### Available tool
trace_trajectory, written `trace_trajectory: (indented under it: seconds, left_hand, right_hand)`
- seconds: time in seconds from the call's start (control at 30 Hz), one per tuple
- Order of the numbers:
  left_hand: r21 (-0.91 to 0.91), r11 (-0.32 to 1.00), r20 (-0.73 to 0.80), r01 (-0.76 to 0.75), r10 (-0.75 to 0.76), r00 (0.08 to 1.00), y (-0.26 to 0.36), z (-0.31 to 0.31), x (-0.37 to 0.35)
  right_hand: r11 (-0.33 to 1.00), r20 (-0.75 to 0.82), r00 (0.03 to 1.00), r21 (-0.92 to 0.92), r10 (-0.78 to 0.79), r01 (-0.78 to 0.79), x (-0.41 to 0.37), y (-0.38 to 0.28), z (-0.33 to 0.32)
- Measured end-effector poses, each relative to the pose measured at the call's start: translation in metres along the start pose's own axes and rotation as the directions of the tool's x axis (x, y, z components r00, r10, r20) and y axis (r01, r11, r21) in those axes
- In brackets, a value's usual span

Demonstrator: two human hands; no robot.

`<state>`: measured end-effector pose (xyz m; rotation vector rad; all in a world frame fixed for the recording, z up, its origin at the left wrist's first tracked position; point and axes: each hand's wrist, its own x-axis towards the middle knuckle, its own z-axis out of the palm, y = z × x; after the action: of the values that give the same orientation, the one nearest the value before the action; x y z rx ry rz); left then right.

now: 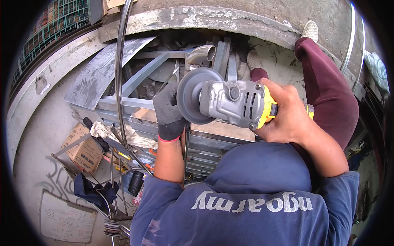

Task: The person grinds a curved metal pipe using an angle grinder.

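My right hand [283, 110] is wrapped round the yellow and grey body of an angle grinder [232, 102]. Its round grey disc [195, 96] faces my left hand [169, 108], which wears a dark grey work glove with a red cuff edge. The gloved fingers are curled at the disc's near side, closed round a shiny metal tube [187, 141] that runs down beside the wrist. The disc hides the fingertips and part of the tube, so whether disc and tube touch cannot be told.
A tall bent metal tube [120, 61] rises left of the glove. Steel beams [143, 74] and a metal sheet [108, 67] lie beyond. Lower left are a cardboard box [84, 149], a cloth [131, 135] and a whiteboard [67, 217]. A curved concrete ledge [197, 18] crosses the far side.
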<state>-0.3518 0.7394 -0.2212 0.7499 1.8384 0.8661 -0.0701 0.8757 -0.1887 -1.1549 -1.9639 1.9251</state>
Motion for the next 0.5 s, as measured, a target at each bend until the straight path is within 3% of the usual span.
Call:
trace_trajectory:
  seconds: [0.37, 0.5]
  left_hand:
    - [0.182, 0.975, 0.012, -0.131, 0.13, 0.991, -0.006, 0.003, -0.002]
    - [0.099, 0.982, -0.005, -0.16, 0.161, 0.987, 0.01, 0.009, -0.004]
  right_hand:
    - [1.0, -0.007, 1.0, 0.011, -0.002, 0.002, -0.002, -0.003, 0.0]
    - [0.999, -0.004, 1.0, -0.033, -0.004, 0.004, -0.004, -0.005, -0.002]
